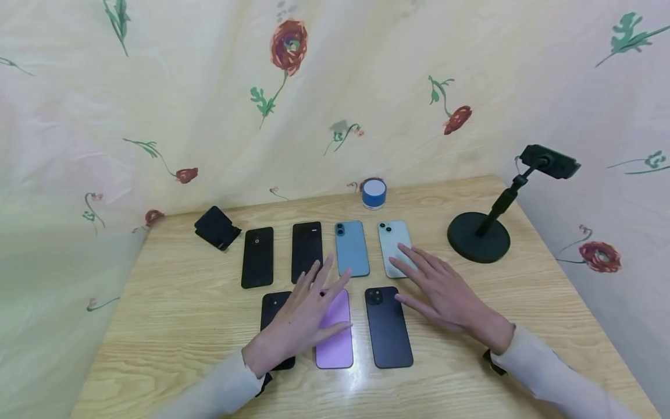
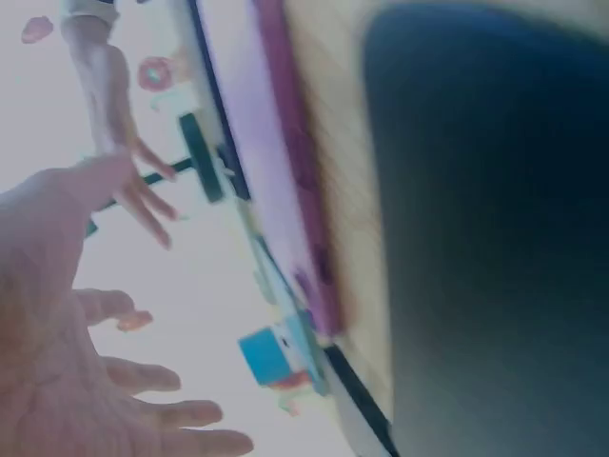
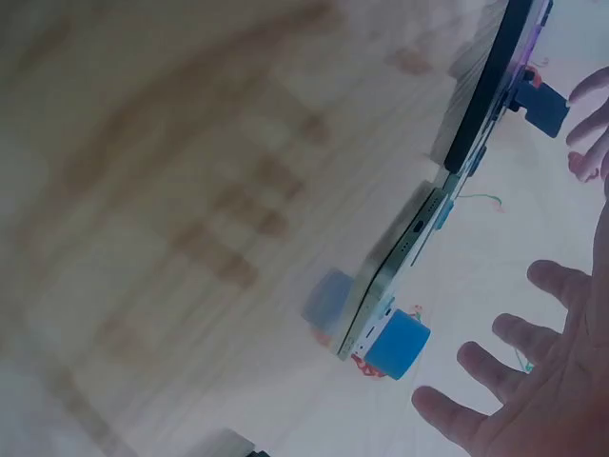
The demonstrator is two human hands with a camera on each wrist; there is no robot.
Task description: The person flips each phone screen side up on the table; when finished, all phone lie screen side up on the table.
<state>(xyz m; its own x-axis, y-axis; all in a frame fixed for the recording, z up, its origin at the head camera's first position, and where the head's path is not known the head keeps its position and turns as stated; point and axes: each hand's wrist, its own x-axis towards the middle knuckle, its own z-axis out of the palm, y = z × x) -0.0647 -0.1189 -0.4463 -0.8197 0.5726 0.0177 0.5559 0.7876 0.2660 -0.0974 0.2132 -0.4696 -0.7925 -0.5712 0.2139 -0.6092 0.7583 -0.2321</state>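
Observation:
Phones lie face down or face up in two rows on the wooden table. My left hand point(image 1: 295, 323), fingers spread, hovers over a black phone point(image 1: 270, 305) and a purple phone point(image 1: 335, 343) in the near row, partly covering both. Beside them lies a dark blue phone point(image 1: 389, 331). My right hand point(image 1: 445, 291), fingers also spread, is above the table near that phone and overlaps the lower corner of a white phone point(image 1: 392, 241). Left of it in the far row are a light blue phone point(image 1: 352, 250) and two black phones. Both palms are bare in the wrist views.
A black round-based stand point(image 1: 478, 237) holds a device at the right. At the back edge is a blue and white cylinder point(image 1: 374, 195). A folded black object point(image 1: 216, 227) sits back left. Flower-patterned cloth point(image 1: 220, 116) hangs behind the table point(image 1: 173, 326).

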